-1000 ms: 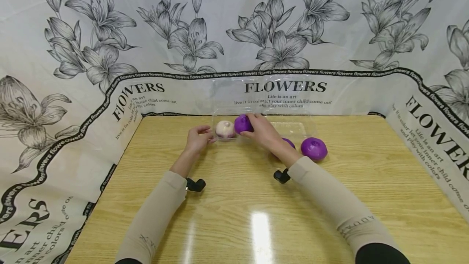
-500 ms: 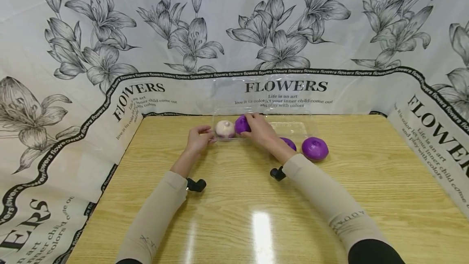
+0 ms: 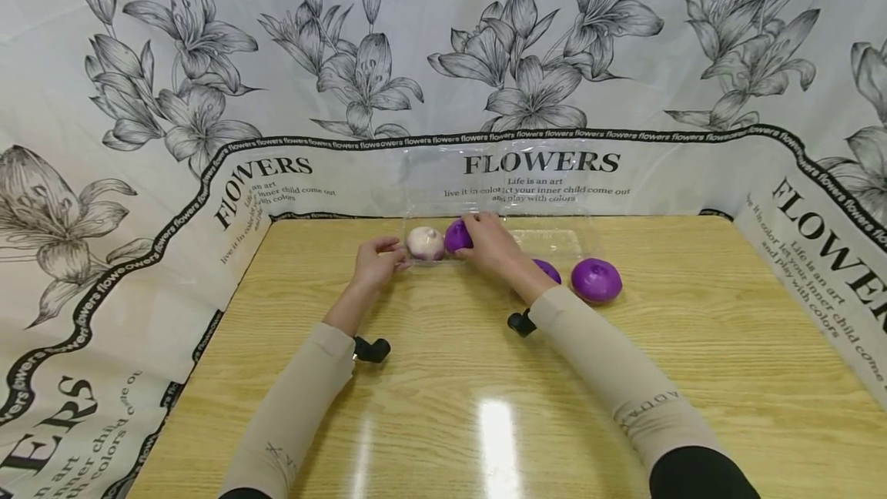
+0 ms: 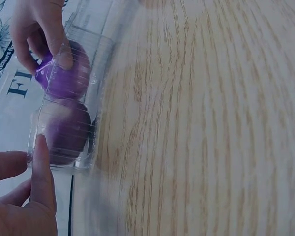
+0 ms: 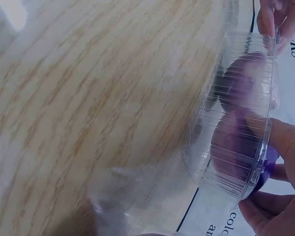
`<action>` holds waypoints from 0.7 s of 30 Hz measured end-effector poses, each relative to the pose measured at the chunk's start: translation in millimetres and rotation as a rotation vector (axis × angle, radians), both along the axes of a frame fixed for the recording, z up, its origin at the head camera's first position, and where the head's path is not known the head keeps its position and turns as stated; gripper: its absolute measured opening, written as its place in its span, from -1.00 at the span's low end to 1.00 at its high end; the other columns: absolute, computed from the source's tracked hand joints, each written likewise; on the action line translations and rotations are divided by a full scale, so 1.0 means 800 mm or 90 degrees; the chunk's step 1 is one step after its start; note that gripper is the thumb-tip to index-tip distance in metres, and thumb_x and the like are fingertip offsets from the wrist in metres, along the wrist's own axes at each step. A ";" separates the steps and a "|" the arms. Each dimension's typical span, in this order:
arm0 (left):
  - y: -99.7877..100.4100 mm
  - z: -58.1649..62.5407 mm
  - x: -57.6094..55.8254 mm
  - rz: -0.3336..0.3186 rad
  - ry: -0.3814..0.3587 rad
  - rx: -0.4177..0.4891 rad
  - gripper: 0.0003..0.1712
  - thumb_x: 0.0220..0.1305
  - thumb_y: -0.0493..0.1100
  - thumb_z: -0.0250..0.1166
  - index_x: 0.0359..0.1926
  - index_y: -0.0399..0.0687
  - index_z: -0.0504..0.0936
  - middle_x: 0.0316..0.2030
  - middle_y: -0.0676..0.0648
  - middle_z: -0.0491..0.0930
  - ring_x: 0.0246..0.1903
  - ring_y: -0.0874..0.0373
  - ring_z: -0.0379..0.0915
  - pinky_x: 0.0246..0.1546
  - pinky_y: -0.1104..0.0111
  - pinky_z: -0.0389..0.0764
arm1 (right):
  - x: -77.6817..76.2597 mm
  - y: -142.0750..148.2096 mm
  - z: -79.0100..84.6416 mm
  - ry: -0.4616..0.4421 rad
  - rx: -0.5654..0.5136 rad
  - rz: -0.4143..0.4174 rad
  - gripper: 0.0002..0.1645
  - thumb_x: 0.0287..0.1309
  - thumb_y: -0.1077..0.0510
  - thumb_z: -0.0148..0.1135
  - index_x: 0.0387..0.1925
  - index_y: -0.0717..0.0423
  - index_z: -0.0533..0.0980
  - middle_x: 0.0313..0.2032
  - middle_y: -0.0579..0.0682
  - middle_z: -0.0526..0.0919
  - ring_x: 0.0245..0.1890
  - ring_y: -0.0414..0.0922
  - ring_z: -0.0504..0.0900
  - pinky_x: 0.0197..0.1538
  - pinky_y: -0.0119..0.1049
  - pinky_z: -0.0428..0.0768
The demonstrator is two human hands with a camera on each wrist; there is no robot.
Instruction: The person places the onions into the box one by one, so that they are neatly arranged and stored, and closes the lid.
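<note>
A clear plastic box (image 3: 550, 245) with a raised lid stands at the back of the table. At its left end my left hand (image 3: 374, 262) pinches the rim between thumb and index finger, as the left wrist view shows. Inside that end lies a white-topped purple bulb, turnip-like (image 3: 425, 243). Beside it, to the right, is a purple onion (image 3: 455, 236), gripped by my right hand (image 3: 493, 246) with thumb and fingers around its sides. The right wrist view shows the onion (image 5: 231, 147) low in the box, behind the ribbed wall, close against the white-topped bulb (image 5: 246, 78).
Another purple onion (image 3: 597, 280) sits on the wooden table (image 3: 430, 391) right of the box. One more purple onion (image 3: 548, 270) is partly hidden by my right wrist. A flower-printed cloth (image 3: 333, 175) rises directly behind the box. Black wrist cameras hang under both forearms.
My right forearm has shifted slightly left, while its hand keeps hold of the purple onion in nearly the same spot. The left hand stays still at the box rim.
</note>
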State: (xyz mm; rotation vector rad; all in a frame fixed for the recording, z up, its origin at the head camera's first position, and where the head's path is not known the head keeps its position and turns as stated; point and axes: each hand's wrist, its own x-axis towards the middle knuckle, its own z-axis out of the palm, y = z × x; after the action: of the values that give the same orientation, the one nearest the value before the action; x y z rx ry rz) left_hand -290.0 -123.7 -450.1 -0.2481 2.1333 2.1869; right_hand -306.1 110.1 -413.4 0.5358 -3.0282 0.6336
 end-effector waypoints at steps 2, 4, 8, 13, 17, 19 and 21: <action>0.000 0.000 0.001 0.001 0.001 -0.002 -0.53 0.44 -0.45 0.18 0.32 -0.47 0.43 0.00 -0.28 0.47 -0.08 -0.14 0.62 0.09 0.21 0.75 | -0.002 0.000 -0.001 -0.003 0.005 0.001 -0.14 0.26 -0.03 0.44 0.45 0.18 0.29 0.28 0.29 0.40 0.32 0.18 0.33 0.39 0.11 0.49; 0.000 0.000 0.001 0.002 0.002 -0.003 -0.54 0.44 -0.46 0.18 0.32 -0.47 0.44 -0.01 -0.27 0.47 -0.11 -0.10 0.63 0.06 0.23 0.76 | -0.005 -0.001 -0.001 -0.006 0.012 0.003 -0.14 0.25 -0.02 0.45 0.44 0.20 0.30 0.29 0.29 0.41 0.33 0.18 0.33 0.40 0.12 0.48; 0.000 0.001 0.001 0.003 0.008 -0.003 -0.54 0.43 -0.47 0.18 0.31 -0.47 0.44 -0.04 -0.25 0.47 -0.15 -0.07 0.64 0.02 0.25 0.78 | -0.012 -0.001 -0.002 -0.006 0.031 0.004 -0.15 0.22 -0.02 0.48 0.41 0.19 0.35 0.30 0.27 0.43 0.34 0.17 0.32 0.42 0.11 0.47; 0.000 0.000 0.000 0.003 0.008 -0.004 -0.54 0.43 -0.47 0.18 0.31 -0.47 0.44 -0.05 -0.24 0.48 -0.19 -0.03 0.64 0.00 0.25 0.78 | -0.018 -0.002 -0.004 0.000 0.050 0.008 -0.18 0.18 -0.03 0.51 0.38 0.17 0.40 0.29 0.25 0.46 0.33 0.16 0.33 0.40 0.08 0.49; 0.000 0.000 0.000 0.004 0.002 -0.005 -0.54 0.42 -0.48 0.17 0.30 -0.47 0.45 -0.05 -0.24 0.47 -0.24 0.03 0.62 -0.02 0.29 0.79 | -0.018 -0.001 -0.004 0.000 0.051 0.012 -0.17 0.18 -0.04 0.51 0.38 0.15 0.40 0.29 0.24 0.46 0.32 0.16 0.33 0.37 0.09 0.51; 0.000 0.000 -0.001 0.005 0.001 -0.004 -0.54 0.42 -0.48 0.18 0.30 -0.48 0.45 -0.05 -0.23 0.47 -0.24 0.03 0.62 -0.03 0.29 0.79 | -0.017 0.000 -0.004 0.000 0.051 0.014 -0.16 0.20 -0.05 0.50 0.40 0.15 0.39 0.31 0.23 0.45 0.34 0.16 0.31 0.38 0.10 0.51; 0.000 0.000 0.000 0.006 0.000 -0.004 -0.54 0.42 -0.48 0.18 0.30 -0.47 0.45 -0.05 -0.24 0.47 -0.24 0.04 0.62 -0.04 0.30 0.79 | -0.017 0.001 -0.004 -0.002 0.051 0.017 -0.14 0.21 -0.05 0.48 0.43 0.15 0.35 0.32 0.24 0.43 0.35 0.16 0.30 0.40 0.11 0.49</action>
State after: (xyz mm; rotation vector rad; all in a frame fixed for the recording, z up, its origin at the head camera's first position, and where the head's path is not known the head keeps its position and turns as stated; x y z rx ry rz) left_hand -290.3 -123.4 -450.5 -0.2578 2.1441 2.1856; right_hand -319.4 111.1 -416.9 0.5796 -3.0645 0.5165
